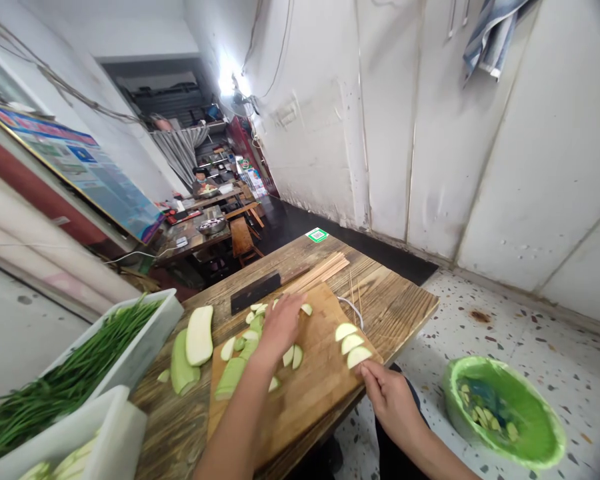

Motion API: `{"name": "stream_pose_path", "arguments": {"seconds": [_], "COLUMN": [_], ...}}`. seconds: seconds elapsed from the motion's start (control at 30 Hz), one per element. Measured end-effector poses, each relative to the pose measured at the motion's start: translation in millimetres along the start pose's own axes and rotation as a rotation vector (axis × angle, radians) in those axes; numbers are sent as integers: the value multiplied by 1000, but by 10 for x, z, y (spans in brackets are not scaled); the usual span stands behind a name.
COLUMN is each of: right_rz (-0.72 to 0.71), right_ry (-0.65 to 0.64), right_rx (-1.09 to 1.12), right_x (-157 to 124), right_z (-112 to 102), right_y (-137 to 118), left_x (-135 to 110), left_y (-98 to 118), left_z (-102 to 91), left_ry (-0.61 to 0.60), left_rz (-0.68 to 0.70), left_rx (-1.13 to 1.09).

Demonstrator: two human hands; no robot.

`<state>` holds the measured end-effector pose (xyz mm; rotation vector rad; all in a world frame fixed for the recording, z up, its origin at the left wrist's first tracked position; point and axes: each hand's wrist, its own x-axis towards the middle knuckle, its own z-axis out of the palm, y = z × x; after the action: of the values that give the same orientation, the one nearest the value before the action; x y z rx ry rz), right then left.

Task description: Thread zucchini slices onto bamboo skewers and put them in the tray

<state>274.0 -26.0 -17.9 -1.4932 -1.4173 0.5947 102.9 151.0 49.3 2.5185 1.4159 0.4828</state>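
Observation:
My right hand (393, 393) is closed around the near end of a skewer, whose stick is mostly hidden. Three half-moon zucchini slices (352, 343) are threaded on it, over the right edge of the cutting board (325, 373). My left hand (283, 323) reaches over a heap of cut zucchini on the board, fingers extended and partly hidden among the pieces. One slice (307, 309) lies beside its fingertips. Several more slices (293, 356) lie near the wrist, and a sliced zucchini length (231, 379) is left of the forearm.
A dark cleaver (255, 292) and a bundle of bamboo skewers (325, 270) lie beyond the board. Zucchini halves (199, 337) rest at left, next to a white crate (167, 317) of green stalks. A green lined basin (530, 427) with slices stands on the floor at right.

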Motion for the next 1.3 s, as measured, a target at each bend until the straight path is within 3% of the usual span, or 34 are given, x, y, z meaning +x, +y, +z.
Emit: {"name": "stream_pose_path", "arguments": {"seconds": [0.1,0.27,0.53,0.6,0.7,0.87,1.0,1.3], "right_rz": [4,-5,2,-12,-55,-139,-208,-178], "right_ry": [-12,-31,-7,-14,-41,-160,-247,-247], "right_rx": [23,47,77,83,89,79,46,8], "right_x": [-9,-20,-63,-78,-117,-215,-258,-292], "right_z": [17,28,3,3,27,121,196,188], "right_y": [15,8,-35,-61,-114,-219,-282,-318], "left_x": [160,298,206,98,-97,-395,-532,-595], "left_y": [-82,-123,64,124,183,203,187,169], "left_z": [117,233,206,206,181,55,-31,-79], "left_ry": [-134,-136,-50,18,139,56,-25,61], "left_rz": [71,140,46,-41,-269,-603,-749,-830], "left_rx": [156,140,-249,-442,-930,-1573,-1730,-1751]}}
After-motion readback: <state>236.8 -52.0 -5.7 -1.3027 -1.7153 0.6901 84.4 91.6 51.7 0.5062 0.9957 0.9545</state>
